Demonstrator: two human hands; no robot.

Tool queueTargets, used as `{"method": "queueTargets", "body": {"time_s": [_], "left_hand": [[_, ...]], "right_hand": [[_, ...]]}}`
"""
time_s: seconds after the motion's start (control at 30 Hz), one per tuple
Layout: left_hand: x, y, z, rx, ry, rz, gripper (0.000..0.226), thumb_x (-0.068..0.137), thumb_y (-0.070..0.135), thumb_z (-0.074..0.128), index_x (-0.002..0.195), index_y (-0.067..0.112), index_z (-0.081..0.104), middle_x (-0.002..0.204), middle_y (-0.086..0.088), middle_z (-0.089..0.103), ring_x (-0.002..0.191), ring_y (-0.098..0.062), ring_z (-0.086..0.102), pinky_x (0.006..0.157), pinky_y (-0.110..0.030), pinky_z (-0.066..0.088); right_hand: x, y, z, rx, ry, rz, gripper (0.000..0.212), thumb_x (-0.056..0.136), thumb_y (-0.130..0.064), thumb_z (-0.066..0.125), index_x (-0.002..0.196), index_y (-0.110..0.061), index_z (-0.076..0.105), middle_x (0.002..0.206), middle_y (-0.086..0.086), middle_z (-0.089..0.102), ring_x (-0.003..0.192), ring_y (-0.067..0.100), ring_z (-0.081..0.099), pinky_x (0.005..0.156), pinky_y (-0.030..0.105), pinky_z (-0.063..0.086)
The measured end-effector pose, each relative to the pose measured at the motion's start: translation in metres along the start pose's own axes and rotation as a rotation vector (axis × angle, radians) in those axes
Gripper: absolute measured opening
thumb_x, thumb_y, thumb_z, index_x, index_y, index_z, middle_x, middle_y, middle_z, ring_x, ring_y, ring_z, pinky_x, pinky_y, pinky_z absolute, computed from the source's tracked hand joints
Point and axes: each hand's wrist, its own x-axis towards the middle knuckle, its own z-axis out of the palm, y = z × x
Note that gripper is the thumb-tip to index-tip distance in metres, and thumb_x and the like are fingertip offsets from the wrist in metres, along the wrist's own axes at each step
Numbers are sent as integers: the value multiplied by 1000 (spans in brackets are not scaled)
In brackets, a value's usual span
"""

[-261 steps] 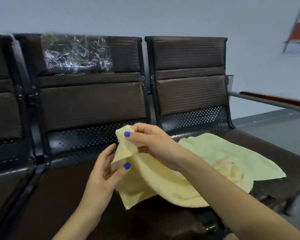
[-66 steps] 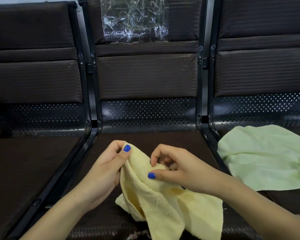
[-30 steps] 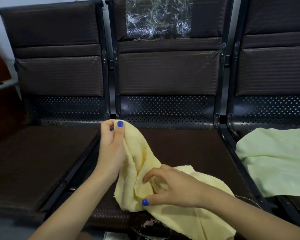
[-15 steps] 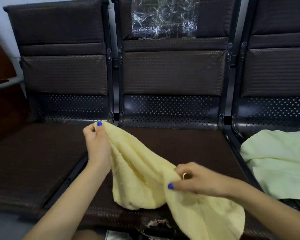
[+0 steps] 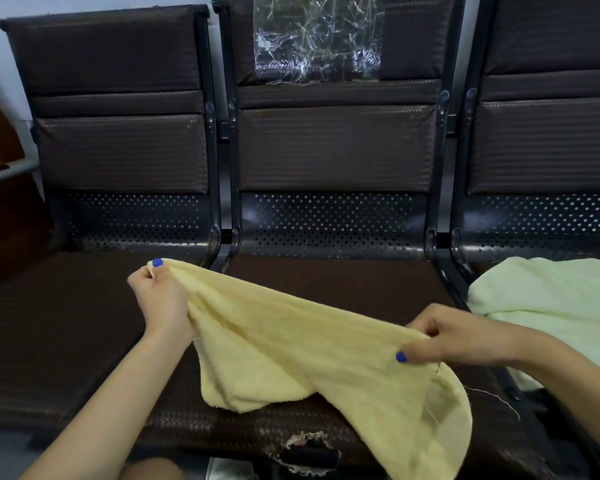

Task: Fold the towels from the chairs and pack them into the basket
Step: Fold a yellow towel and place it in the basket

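Observation:
A pale yellow towel [image 5: 302,344] is stretched between my hands above the middle chair seat [image 5: 343,289]. My left hand [image 5: 158,296] pinches one corner, raised at the left near the gap between two seats. My right hand [image 5: 454,336] pinches the upper edge further right, and the cloth hangs slack below it, past the seat's front edge. A light green towel [image 5: 551,306] lies crumpled on the right chair seat. No basket is in view.
Three dark brown padded chairs stand joined in a row with perforated metal backs. Clear plastic wrap [image 5: 317,39] clings to the middle backrest. The middle seat's front edge is torn [image 5: 307,445]. An armrest [image 5: 4,171] juts out at far left.
My hands have drawn apart, left hand moving left and right hand moving right, so the yellow towel has gone from bunched to stretched out between them.

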Motion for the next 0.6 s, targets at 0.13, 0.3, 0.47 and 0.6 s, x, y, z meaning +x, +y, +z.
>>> {"method": "queueTargets", "body": {"time_s": [0.13, 0.3, 0.47, 0.6], "left_hand": [[-13, 10, 1, 52, -40, 114, 12, 104, 29, 34, 109, 19, 35, 86, 8, 43, 74, -4, 43, 66, -22, 38], [-41, 39, -2, 20, -54, 282, 11, 103, 31, 34, 106, 21, 35, 94, 8, 45, 78, 1, 44, 70, -21, 37], [-68, 98, -1, -173, -95, 397, 21, 103, 27, 36, 84, 35, 35, 88, 13, 45, 74, 3, 45, 64, -13, 38], [-84, 161, -18, -313, -171, 463, 19, 100, 23, 47, 84, 33, 47, 85, 12, 53, 78, -2, 50, 71, -20, 41]], "right_hand": [[-17, 0, -10, -93, 326, -22, 43, 81, -38, 70, 46, -17, 55, 50, -3, 41, 49, 8, 37, 49, 22, 30], [-52, -10, -25, -52, 824, -212, 90, 51, -89, 57, 64, 0, 66, 58, 22, 54, 53, 20, 46, 54, 29, 38], [-89, -43, -44, -339, 1244, -482, 58, 83, -73, 43, 64, -24, 68, 58, 7, 61, 55, 20, 56, 55, 39, 46], [-133, -88, -51, -589, 1481, -615, 44, 88, -43, 54, 65, -9, 70, 59, 1, 62, 57, 13, 51, 52, 26, 38]]}}
